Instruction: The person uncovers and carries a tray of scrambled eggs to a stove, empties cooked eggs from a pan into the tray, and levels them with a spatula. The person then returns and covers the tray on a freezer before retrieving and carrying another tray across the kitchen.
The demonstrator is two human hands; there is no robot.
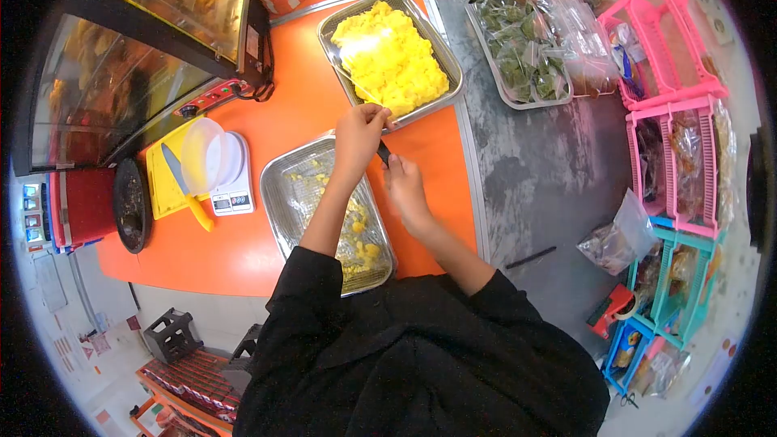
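Note:
My left hand is closed in a pinch over the near edge of a metal tray heaped with yellow food chunks. What its fingertips pinch, if anything, is too small to make out. Just below it, my right hand has its fingers closed on a narrow black handle-like piece, which reaches up to the left hand. A second metal tray, holding scattered yellow scraps, lies below my left forearm, which partly hides it.
Left are a glass food warmer, kitchen scale with a clear tub, knife, yellow board and black stone mortar. Right are a tray of bagged leaves, a black pen-like stick and pink baskets.

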